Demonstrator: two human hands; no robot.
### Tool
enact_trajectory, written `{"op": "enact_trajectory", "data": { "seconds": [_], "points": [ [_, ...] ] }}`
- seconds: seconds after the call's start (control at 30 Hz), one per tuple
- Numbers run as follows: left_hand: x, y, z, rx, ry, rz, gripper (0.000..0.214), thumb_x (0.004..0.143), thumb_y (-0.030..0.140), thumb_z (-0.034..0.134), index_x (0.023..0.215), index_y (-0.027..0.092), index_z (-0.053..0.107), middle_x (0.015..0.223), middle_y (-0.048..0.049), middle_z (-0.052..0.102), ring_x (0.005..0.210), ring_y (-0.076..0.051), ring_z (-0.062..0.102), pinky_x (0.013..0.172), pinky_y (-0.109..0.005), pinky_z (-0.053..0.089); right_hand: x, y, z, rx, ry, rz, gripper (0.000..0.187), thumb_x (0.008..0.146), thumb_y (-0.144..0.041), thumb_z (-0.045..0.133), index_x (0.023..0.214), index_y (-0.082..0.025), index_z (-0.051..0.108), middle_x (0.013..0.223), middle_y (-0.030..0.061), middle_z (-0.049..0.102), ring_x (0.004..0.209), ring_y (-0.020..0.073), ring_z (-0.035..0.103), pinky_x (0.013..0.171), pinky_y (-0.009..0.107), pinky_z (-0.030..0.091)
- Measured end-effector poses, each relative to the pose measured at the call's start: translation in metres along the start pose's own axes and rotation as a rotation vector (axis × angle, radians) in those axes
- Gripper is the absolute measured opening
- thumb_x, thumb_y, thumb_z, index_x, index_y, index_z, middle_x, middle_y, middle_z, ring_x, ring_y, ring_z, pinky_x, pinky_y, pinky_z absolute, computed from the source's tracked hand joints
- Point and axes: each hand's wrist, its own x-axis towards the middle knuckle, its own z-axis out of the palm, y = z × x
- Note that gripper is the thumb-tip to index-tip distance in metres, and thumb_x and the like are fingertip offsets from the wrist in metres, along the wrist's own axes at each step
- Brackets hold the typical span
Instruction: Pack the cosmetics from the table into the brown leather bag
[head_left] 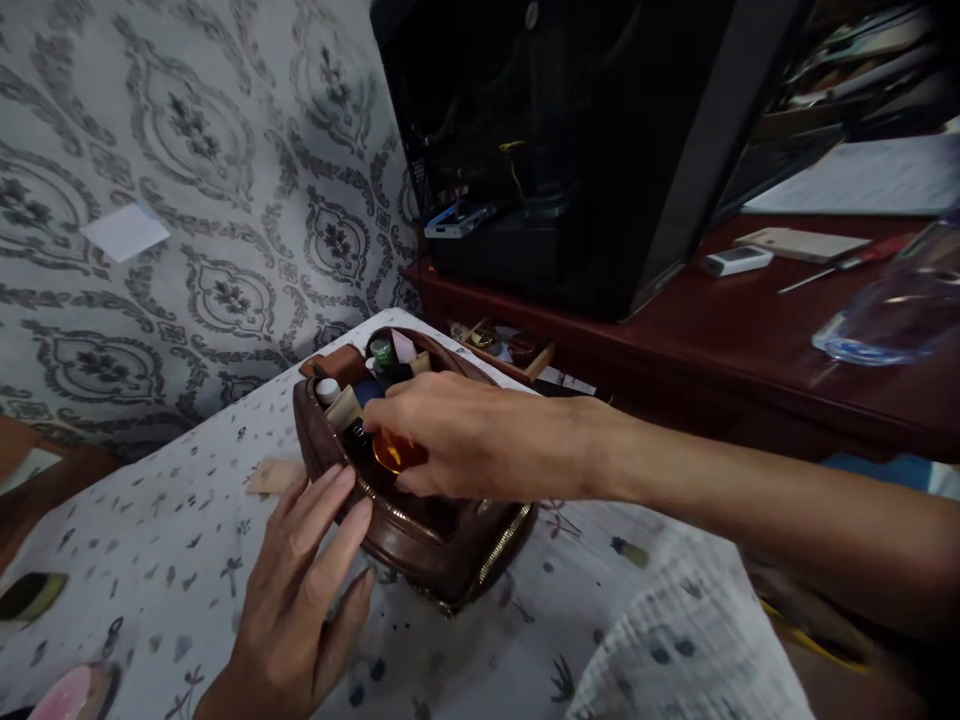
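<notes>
A brown leather toiletry bag (394, 520) with a gold zipper lies unzipped on a white patterned cloth (247, 560). My right hand (427, 430) reaches down into it, its fingers closed on a glossy amber object (396, 452) that is partly hidden by the hand. At the bag's near left edge my left hand (300, 580) rests with fingers stretched out, fingertips on the leather. Packed around the far end are a white-capped container (328, 390), a green-capped bottle (382, 351), a beige tube (345, 408) and other small items.
A large black glossy case (547, 150) stands on a dark red desk (750, 330). Below it an open drawer (536, 362) holds small things. A screwdriver (847, 262) and a clear jug (885, 320) are at right. A dark green brush-like item (31, 597) lies at left.
</notes>
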Motion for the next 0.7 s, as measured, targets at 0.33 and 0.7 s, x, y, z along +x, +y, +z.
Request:
{"op": "enact_trajectory", "data": {
  "seconds": [0.33, 0.7],
  "points": [
    [-0.004, -0.002, 0.001, 0.038, -0.017, -0.007, 0.077, 0.089, 0.009, 0.060, 0.159, 0.020, 0.029, 0.160, -0.0145, 0.041, 0.144, -0.031, 0.045, 0.119, -0.053, 0.039, 0.020, -0.010, 0.028, -0.081, -0.210, -0.001, 0.029, 0.066, 0.008, 0.063, 0.060, -0.020, 0.058, 0.060, -0.0017, 0.055, 0.051, 0.0119, 0.045, 0.049, 0.026, 0.034],
    [-0.004, 0.000, 0.005, 0.022, -0.006, 0.018, 0.076, 0.088, 0.004, 0.062, 0.157, 0.013, 0.030, 0.160, -0.0183, 0.038, 0.147, -0.032, 0.039, 0.122, -0.052, 0.035, 0.034, -0.020, 0.025, -0.213, -0.573, 0.051, 0.025, 0.085, -0.003, 0.063, 0.109, -0.003, 0.071, 0.107, 0.0174, 0.075, 0.093, 0.0238, 0.071, 0.065, 0.026, 0.046]
  ]
}}
